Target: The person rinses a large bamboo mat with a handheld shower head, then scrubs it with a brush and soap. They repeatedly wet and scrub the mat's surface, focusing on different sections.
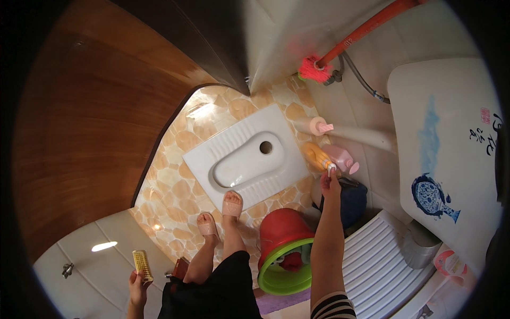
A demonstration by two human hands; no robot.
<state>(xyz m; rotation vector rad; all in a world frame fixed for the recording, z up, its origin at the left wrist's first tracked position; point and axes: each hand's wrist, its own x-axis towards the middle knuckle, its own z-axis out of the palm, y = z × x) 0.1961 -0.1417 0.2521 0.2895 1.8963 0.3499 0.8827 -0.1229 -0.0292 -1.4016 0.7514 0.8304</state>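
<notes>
My left hand, at the lower left, holds a yellowish scrubbing brush by its lower end, bristles facing up. On the right, my right hand has its fingers on the white cap of an orange-yellow plastic bottle. That bottle is beside a pink pump bottle, near the corner of a white squat toilet. Whether the bottle is lifted off the floor, I cannot tell.
A red bucket and green basin with cloths stand beside my legs. A dark blue bag and a ribbed white washboard surface lie right. A pink-bristled brush leans by a hose. A wooden door borders the left.
</notes>
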